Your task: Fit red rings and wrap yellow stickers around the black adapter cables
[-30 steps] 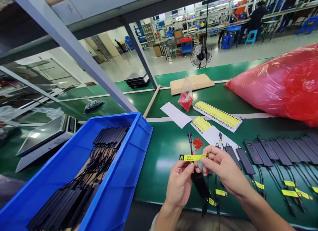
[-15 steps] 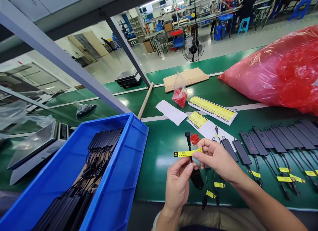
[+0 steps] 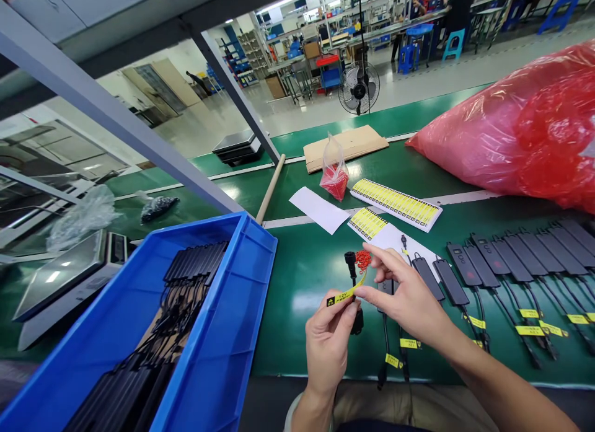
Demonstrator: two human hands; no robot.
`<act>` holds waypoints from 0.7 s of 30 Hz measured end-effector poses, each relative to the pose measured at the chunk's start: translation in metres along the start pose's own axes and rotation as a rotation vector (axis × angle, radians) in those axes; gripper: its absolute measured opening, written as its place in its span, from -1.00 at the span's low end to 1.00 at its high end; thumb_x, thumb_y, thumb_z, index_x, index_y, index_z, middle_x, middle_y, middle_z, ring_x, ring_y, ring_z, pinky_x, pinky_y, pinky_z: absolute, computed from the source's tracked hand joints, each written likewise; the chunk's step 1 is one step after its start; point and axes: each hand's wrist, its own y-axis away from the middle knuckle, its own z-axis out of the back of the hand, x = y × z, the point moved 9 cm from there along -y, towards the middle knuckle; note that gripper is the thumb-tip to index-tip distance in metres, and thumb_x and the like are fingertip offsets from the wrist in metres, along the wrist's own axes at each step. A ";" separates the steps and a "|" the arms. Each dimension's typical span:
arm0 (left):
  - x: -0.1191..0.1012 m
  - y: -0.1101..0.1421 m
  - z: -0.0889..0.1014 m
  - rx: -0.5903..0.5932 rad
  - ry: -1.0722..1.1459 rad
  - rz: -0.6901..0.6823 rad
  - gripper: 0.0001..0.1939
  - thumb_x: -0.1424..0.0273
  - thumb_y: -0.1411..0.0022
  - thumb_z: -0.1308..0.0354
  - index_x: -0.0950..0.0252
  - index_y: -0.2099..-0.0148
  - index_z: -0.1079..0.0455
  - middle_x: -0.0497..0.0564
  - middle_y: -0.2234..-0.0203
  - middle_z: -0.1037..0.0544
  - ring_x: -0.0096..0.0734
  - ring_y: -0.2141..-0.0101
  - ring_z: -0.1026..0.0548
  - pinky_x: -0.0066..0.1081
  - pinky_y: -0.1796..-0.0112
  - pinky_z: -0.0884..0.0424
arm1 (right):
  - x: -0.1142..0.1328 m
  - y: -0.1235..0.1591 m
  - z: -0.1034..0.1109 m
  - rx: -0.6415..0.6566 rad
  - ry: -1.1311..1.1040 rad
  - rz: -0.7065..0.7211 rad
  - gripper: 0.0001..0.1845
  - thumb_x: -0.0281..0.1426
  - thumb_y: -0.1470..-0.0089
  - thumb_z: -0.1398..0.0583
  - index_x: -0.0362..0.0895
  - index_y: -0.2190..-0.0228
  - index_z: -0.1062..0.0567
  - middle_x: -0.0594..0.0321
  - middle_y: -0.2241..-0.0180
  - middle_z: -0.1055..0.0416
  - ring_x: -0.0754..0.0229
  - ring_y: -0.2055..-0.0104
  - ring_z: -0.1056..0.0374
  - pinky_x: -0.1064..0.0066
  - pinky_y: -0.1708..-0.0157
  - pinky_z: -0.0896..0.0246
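Note:
My left hand (image 3: 328, 340) is closed around a black cable whose round connector (image 3: 349, 260) sticks up above my fingers. A yellow 12V label (image 3: 344, 294) wraps round that cable. My right hand (image 3: 403, 295) pinches the label's free end, its other fingers stretched out. Both hands hover over the green belt (image 3: 302, 277) near its front edge. A small heap of red rings (image 3: 363, 259) lies just beyond the connector.
A blue bin (image 3: 139, 333) of black adapters stands at the left, a scale (image 3: 65, 277) behind it. Labelled black adapters (image 3: 511, 264) lie in a row at the right. Yellow label sheets (image 3: 395, 202), a small red bag (image 3: 334, 179), cardboard (image 3: 346, 145) and a big red bag (image 3: 520, 128) lie farther back.
The yellow label was held flat and level; now it is tilted and folding round the cable. My right hand has opened its outer fingers. The view shifted slightly down and left.

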 end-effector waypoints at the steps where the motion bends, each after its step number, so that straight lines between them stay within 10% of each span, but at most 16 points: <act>1: -0.002 0.000 -0.002 0.012 -0.018 -0.019 -0.86 0.41 -0.21 -0.27 0.17 0.18 -0.61 0.01 0.38 -0.54 -0.42 0.36 -0.47 -0.47 0.33 -0.44 | 0.005 0.003 0.002 -0.022 0.051 0.031 -0.55 -0.29 -0.01 -0.32 -0.03 0.03 -0.45 0.27 0.28 -0.36 0.22 0.30 -0.32 0.35 0.24 -0.28; 5: -0.008 0.002 -0.007 0.043 -0.109 -0.055 -0.86 0.44 -0.24 -0.23 0.19 0.19 -0.61 -0.01 0.45 -0.47 -0.41 0.35 -0.44 -0.46 0.32 -0.41 | 0.014 0.012 -0.005 0.039 0.002 0.030 -0.89 -0.33 -0.11 -0.24 -0.09 0.30 -0.48 0.33 0.47 -0.32 0.24 0.39 -0.28 0.41 0.39 -0.21; 9: -0.012 0.004 -0.007 0.046 -0.204 -0.063 -0.88 0.43 -0.21 -0.25 0.23 0.21 -0.60 0.06 0.36 -0.54 -0.27 0.24 -0.48 -0.38 0.22 -0.44 | 0.020 0.012 -0.011 0.115 -0.168 0.037 -0.83 -0.34 -0.12 -0.22 -0.11 0.48 -0.39 0.32 0.46 -0.32 0.25 0.39 -0.29 0.43 0.36 -0.25; 21: -0.051 -0.014 0.004 0.135 -0.134 -0.224 -0.91 0.51 -0.26 -0.16 0.25 0.31 -0.44 0.02 0.27 -0.34 -0.34 0.19 -0.38 -0.32 0.11 -0.38 | 0.017 0.015 -0.005 0.074 -0.161 0.073 -0.86 -0.30 -0.10 -0.24 -0.10 0.43 -0.46 0.25 0.39 -0.38 0.20 0.34 -0.34 0.38 0.32 -0.33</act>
